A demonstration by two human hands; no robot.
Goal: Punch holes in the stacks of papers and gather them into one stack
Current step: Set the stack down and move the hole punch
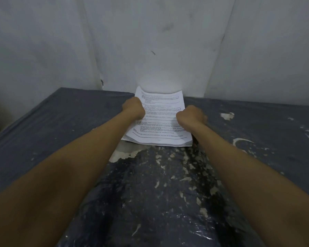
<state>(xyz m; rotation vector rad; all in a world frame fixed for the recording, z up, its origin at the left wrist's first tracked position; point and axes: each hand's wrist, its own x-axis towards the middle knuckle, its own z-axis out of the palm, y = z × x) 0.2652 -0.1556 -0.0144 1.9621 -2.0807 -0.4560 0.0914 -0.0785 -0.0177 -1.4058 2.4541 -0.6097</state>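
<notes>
- Wall (150, 32): pale, scuffed, fills the whole upper half of the head view; a short dark mark sits at about 12 o'clock from the papers, a vertical corner seam runs down at 10 o'clock, another at 2 o'clock.
- Tabletop (52, 125): dark grey, covered in a glossy wrinkled film; surface worn through in pale flakes and patches, densest at 6 o'clock from the papers and scattered out toward 3 o'clock. Far edge meets the wall.
- Two bare forearms enter from the bottom corners and converge on the papers, left from 7 o'clock, right from 5 o'clock.
- Stack of papers (159, 122): white printed sheets, text in lines, page number near the bottom margin. Lies on the tabletop at its far middle, top edge against the wall, where the uppermost sheet curls up slightly. Near edge shows several layers, slightly fanned at the near-left corner. Print too small to read.
- Left hand (134, 106): at the stack's left edge, about 9 o'clock on the sheet, knuckles up, fingers curled down around the edge of the stack; fingertips hidden under the hand.
- Right hand (192, 115): at the stack's right edge, about 3 o'clock on the sheet, likewise fisted with fingers curled over the paper's edge; thumb side lies on the top sheet, fingertips not visible.
- Both hands grip the same stack, one per side, well apart across the page width.
</notes>
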